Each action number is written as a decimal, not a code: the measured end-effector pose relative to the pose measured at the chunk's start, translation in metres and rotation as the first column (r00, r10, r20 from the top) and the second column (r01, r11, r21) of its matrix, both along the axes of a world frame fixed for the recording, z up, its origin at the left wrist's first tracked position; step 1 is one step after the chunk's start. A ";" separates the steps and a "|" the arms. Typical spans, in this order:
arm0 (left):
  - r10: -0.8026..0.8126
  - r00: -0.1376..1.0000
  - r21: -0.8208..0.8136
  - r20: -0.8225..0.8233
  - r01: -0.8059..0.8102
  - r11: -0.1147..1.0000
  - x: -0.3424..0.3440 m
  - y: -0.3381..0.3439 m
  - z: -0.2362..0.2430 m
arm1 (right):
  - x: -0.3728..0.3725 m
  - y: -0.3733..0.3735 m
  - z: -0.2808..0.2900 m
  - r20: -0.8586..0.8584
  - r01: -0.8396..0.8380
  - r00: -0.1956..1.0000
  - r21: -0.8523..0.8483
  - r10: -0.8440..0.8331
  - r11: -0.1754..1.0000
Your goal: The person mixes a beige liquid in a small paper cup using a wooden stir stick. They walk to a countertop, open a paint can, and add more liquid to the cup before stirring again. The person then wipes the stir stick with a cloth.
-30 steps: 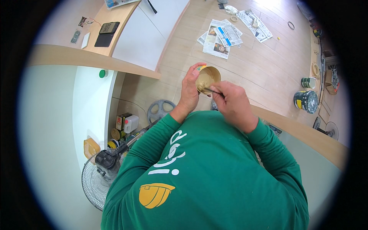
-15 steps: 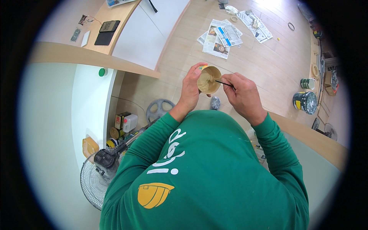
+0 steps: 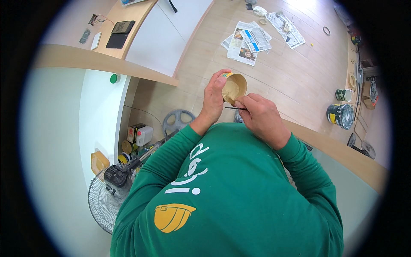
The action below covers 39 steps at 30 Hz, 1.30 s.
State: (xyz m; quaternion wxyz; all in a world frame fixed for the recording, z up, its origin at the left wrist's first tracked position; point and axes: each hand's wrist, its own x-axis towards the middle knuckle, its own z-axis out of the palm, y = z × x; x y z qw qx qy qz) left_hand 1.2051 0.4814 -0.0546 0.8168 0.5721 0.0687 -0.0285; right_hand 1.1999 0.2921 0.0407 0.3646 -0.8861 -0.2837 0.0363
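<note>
My left hand (image 3: 214,94) is wrapped around the side of a small round tub (image 3: 240,82), tilted so that its mouth faces me. Inside lies a beige, thick paste (image 3: 231,90) that looks like putty. Closed around a thin black tool (image 3: 234,108), my right hand (image 3: 262,115) is at the tub's lower right rim. The tool shows only as a narrow dark strip jutting left below the rim; the rest is hidden by my fingers, so its exact kind cannot be made out.
Newspaper sheets (image 3: 239,49) lie on the floor ahead. At the left stand a pedestal fan (image 3: 105,201) and a white jug (image 3: 144,135). Dark paint buckets (image 3: 340,115) are at the right. A wood-edged panel (image 3: 107,64) juts in from the left.
My right hand has moved left and down, bringing the tool from inside the tub's mouth to below its rim. My left hand and the tub stay nearly in place.
</note>
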 end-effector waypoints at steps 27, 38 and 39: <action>0.088 0.991 -0.106 0.098 -0.077 0.991 -0.007 -0.008 0.007 | 0.013 0.005 -0.007 -0.096 0.306 0.952 0.236 -0.291 0.922; 0.055 0.995 -0.114 0.087 -0.045 0.993 -0.008 -0.007 0.003 | 0.004 0.003 0.005 0.017 0.152 0.987 0.167 -0.157 0.974; 0.052 0.995 -0.119 0.085 -0.042 0.992 -0.008 -0.007 0.007 | 0.008 0.000 0.006 0.063 0.137 0.987 0.130 -0.146 0.982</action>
